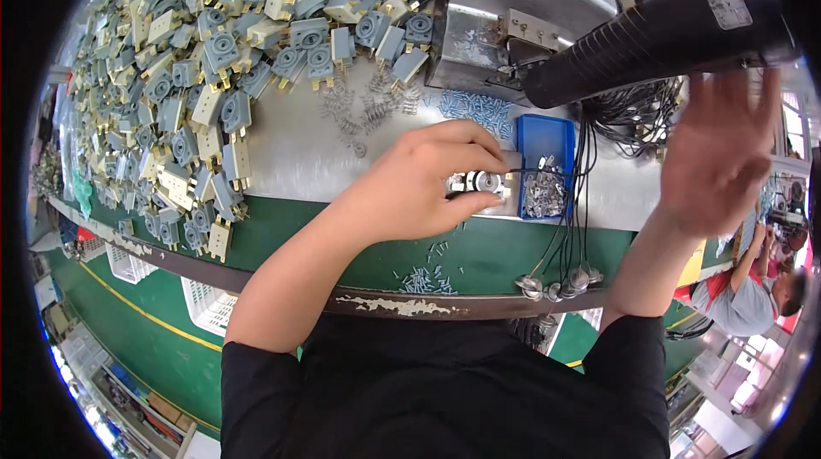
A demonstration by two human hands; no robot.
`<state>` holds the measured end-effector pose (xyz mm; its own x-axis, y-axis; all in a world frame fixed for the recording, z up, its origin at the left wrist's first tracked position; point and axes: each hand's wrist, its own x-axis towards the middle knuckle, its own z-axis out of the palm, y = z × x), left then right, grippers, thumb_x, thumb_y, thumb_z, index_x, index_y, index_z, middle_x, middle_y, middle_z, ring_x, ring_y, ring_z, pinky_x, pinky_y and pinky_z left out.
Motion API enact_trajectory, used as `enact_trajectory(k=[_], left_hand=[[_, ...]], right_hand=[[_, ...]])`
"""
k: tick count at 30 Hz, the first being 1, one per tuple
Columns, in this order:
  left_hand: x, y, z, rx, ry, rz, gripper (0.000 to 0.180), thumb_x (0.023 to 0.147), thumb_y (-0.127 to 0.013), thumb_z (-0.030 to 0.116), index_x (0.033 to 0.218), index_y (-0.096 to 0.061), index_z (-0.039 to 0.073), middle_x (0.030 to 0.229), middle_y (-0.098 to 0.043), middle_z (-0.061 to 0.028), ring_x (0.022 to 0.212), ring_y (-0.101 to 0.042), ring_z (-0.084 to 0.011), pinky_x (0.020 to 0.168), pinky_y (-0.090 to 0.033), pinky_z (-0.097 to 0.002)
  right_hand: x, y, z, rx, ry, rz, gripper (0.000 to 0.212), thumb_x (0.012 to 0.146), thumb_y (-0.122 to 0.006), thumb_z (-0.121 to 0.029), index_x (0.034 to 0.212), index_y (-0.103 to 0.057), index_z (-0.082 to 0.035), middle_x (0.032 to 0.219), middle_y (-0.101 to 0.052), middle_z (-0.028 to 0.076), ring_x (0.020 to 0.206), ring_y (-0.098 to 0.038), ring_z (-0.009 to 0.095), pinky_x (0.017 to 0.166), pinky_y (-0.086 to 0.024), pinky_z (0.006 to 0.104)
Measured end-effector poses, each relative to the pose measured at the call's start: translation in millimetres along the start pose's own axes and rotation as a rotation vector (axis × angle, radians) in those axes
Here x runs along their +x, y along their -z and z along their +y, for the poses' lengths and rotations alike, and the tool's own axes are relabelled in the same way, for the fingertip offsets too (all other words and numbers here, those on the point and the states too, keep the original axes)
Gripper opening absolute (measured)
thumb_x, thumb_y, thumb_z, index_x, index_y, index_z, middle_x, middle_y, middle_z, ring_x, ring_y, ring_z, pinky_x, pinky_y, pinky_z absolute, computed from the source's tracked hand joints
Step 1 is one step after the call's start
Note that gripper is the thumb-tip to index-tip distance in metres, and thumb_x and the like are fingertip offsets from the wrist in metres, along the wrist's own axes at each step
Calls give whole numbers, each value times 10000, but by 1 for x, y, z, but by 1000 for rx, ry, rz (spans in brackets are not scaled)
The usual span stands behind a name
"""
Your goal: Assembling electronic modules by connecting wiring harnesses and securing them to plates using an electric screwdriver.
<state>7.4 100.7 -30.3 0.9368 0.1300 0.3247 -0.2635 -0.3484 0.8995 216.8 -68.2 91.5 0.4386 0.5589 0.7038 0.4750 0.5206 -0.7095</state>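
My left hand (432, 175) pinches a small white part with a round black-ringed centre (484, 182) between thumb and fingers. The part rests on a small metal block (512, 193), and a black wire runs from it toward the right. My right hand (720, 155), blurred by motion, is raised at the right. Its fingertips reach the underside of a black tool with a ribbed barrel (658, 35), shaped like a power screwdriver. Whether they grip it is hidden. A blue tray (520, 130) of small metal pieces (546, 189) stands just right of my left hand.
Grey and cream plug housings (205, 57) heap at the left, with springs (368, 112) beside them. Blue screws (475, 108) lie at the back, loose screws (423, 281) near the front edge. Black cables (629, 121) hang over the edge. Another person (744, 301) is at far right.
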Motion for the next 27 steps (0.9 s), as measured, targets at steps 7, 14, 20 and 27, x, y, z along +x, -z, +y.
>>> enact_trajectory(k=[7,14,20,27], left_hand=[[-10,5,-1,-15,41,31,307,765,-862,44,1053,-765,2,1090,-736,-149,1088,-723,-317,941,-575,-405],[-9,6,-1,-36,47,8,300,762,-864,31,1040,-760,-6,1073,-735,-150,1078,-727,-318,935,-579,-404],[-10,6,-2,-46,58,11,304,756,-863,15,1042,-762,-11,1071,-735,-149,1090,-727,-317,934,-585,-406],[-7,7,0,-45,69,2,306,751,-856,-1,1041,-760,-15,1069,-737,-143,1094,-725,-317,934,-589,-404]], right_hand=[[9,-57,53,340,-241,-200,792,955,-612,-701,1227,-561,41,1052,-659,188,867,-708,278,787,-592,396],[31,-55,52,459,-158,-146,1130,875,-384,-931,1514,-353,0,865,-543,66,686,-557,182,664,-470,354],[46,-87,39,12,-217,269,1023,907,-359,-903,1413,-445,-19,757,-531,68,593,-535,191,583,-473,368],[67,-131,25,108,-377,693,874,991,-364,-811,1339,-466,-15,633,-505,70,451,-524,196,463,-485,355]])
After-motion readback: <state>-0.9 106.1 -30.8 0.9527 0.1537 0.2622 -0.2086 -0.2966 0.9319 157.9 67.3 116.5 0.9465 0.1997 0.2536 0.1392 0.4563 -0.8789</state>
